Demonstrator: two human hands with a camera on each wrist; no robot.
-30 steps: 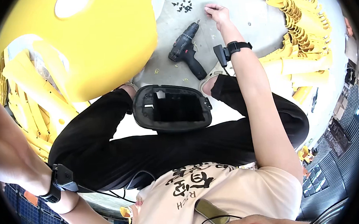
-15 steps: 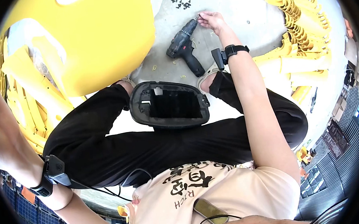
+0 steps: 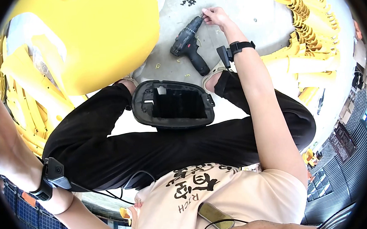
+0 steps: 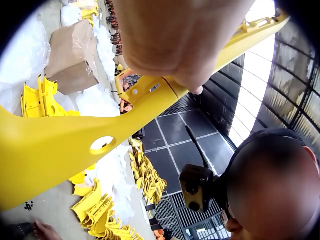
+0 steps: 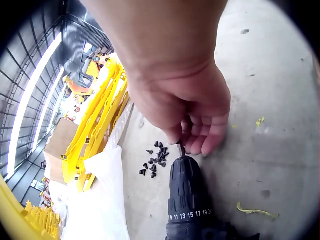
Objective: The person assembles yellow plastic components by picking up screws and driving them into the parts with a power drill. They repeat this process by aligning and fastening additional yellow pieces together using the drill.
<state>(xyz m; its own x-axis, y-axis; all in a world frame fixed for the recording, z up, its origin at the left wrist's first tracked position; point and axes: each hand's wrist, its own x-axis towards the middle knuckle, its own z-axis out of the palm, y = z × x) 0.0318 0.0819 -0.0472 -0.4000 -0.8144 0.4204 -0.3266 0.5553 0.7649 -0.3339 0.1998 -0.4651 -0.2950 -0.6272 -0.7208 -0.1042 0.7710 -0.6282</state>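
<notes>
A black cordless drill [image 3: 187, 45] lies on the grey floor, its bit pointing away from the person. At the bit's tip, the right hand [image 3: 216, 16] pinches a small dark screw [image 5: 179, 143] between thumb and fingers; the fingers partly hide it. Close by lies a loose pile of black screws [image 5: 156, 159]. The left hand [image 4: 170, 45] grips the edge of a large curved yellow panel [image 4: 55, 150], which stands raised at the left. Most of its fingers are hidden behind the wrist and the panel.
A black tub-like plastic housing [image 3: 139, 109] sits between the person's legs. Stacked yellow parts [image 3: 308, 31] line the right side, and more yellow pieces [image 3: 31, 98] lie at the left. A cardboard box [image 4: 72, 57] and white plastic wrap [image 4: 22, 55] are farther off.
The right hand has moved from beside the screw pile to the drill's bit, bringing the screw to its tip. The left hand stays at the panel, which shifts slightly in the head view.
</notes>
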